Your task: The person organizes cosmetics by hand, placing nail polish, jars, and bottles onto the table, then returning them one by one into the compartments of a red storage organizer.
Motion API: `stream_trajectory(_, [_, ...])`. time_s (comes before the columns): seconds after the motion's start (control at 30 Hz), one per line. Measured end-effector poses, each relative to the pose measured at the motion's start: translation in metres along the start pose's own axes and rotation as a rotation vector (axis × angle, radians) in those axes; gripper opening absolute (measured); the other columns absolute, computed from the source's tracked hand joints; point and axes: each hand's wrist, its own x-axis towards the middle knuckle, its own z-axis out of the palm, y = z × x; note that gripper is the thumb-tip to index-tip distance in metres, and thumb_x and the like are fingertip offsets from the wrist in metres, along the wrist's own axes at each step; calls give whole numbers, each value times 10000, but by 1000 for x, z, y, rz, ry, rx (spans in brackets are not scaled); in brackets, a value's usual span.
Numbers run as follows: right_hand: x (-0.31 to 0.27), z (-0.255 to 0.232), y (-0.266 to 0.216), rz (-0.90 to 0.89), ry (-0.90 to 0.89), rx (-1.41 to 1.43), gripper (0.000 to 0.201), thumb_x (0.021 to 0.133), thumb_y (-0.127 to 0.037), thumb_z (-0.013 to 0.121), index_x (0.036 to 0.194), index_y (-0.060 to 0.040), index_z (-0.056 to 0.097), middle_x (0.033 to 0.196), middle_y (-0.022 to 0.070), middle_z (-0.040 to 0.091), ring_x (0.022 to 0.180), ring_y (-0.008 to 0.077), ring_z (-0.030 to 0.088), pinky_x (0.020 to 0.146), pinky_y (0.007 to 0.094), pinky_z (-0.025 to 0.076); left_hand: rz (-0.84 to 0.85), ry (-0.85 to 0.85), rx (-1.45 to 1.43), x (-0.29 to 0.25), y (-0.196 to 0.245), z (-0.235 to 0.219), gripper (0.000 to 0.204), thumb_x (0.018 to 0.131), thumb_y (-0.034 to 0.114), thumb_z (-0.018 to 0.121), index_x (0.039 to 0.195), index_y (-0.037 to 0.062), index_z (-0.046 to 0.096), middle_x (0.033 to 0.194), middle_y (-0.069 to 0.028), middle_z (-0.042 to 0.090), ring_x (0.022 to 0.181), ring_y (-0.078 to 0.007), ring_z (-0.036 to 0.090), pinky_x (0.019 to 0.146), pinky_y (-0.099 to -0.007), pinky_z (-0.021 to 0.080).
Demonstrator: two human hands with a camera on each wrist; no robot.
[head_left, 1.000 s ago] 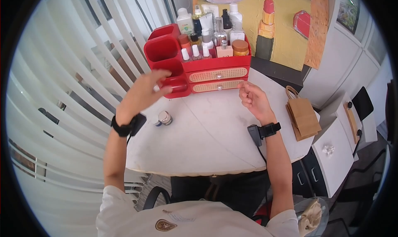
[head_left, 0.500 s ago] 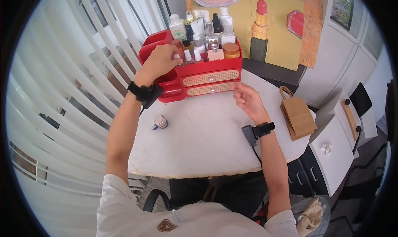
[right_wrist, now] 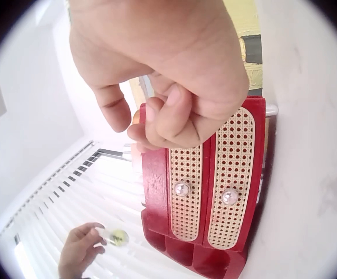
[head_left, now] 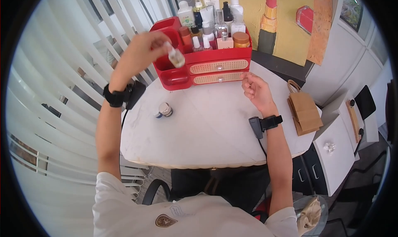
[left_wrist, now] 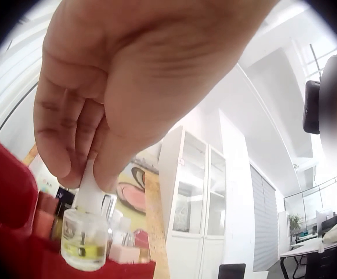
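My left hand [head_left: 140,52] pinches the white cap of a small clear nail polish bottle [head_left: 177,59] between thumb and fingers. The bottle hangs tilted in front of the left compartments of the red organizer [head_left: 232,53]. A little yellowish liquid lies at its bottom in the left wrist view, where the glass [left_wrist: 84,241] shows close up. Two more white-capped bottles [head_left: 201,46] stand in the organizer's front row. My right hand [head_left: 258,94], fingers loosely curled and holding nothing, is by the right end of the lower woven drawer [head_left: 207,78].
Two small jars [head_left: 166,109] stand on the white table at the left. Taller bottles and tubes [head_left: 207,15] fill the organizer's back. A brown paper bag [head_left: 304,112] lies at the table's right edge. Blinds [head_left: 74,92] hang close along the left side.
My left hand reached to the front row, took hold of one white-capped bottle and drew it out to the left. The right hand stays by the drawers.
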Motion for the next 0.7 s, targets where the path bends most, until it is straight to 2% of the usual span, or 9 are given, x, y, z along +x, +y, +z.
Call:
stream_trajectory(0.07, [0, 1, 0, 4, 8, -8, 271, 959, -255, 557, 1068, -9, 589, 735, -37, 492, 548, 26, 344, 475, 171, 287, 98, -202, 62, -17, -14, 20, 171, 878, 140, 687, 980, 2, 687, 819, -91, 691, 758, -169, 664, 685, -295, 516])
stream_trajectory(0.13, [0, 1, 0, 8, 12, 1, 266, 959, -254, 561, 1065, -12, 592, 735, -39, 492, 546, 25, 345, 472, 172, 284, 30, -321, 0, -34, -29, 46, 156, 852, 132, 708, 942, 6, 688, 810, -92, 688, 746, -189, 657, 717, -316, 511])
stream_trajectory(0.33, [-1, 1, 0, 10, 12, -3, 255, 960, -255, 566, 1059, -23, 602, 734, -45, 491, 545, 20, 350, 464, 173, 275, -33, -380, -40, -62, -59, 93, 162, 814, 109, 737, 910, -12, 690, 783, -108, 686, 728, -203, 655, 707, -316, 512])
stream_trajectory(0.7, [-1, 0, -1, 25, -5, -22, 255, 956, -260, 546, 1066, -33, 586, 746, -41, 475, 575, 30, 354, 483, 172, 272, -59, -440, -28, -65, -64, 101, 193, 807, 124, 747, 920, -20, 689, 788, -118, 684, 735, -208, 657, 703, -318, 515])
